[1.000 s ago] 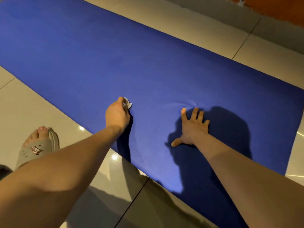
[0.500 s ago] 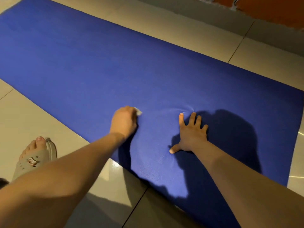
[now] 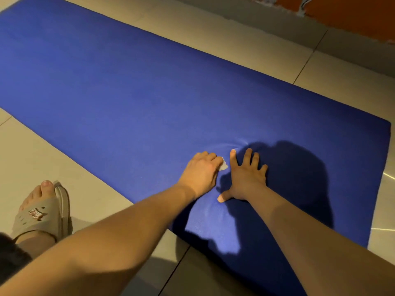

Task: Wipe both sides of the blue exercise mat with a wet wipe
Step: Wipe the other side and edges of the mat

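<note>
The mat [image 3: 128, 92] lies flat on the tiled floor [image 3: 213, 39]. Both hands rest on the mat, near its right end and closer to its near edge than to its far edge. The left hand [image 3: 201, 174] is on the left and the right hand [image 3: 245, 176] is just beside it, pressed flat. Between them the wet wipe [image 3: 223, 166] sits on the mat under the left hand's fingers; it perhaps touches the right hand, but this is hard to tell. A foot in a slipper [image 3: 40, 212] stands on the floor before the mat's near edge, well to the left of the hands. Behind the mat's far edge, past a strip of floor, is the wall [image 3: 352, 16].
</note>
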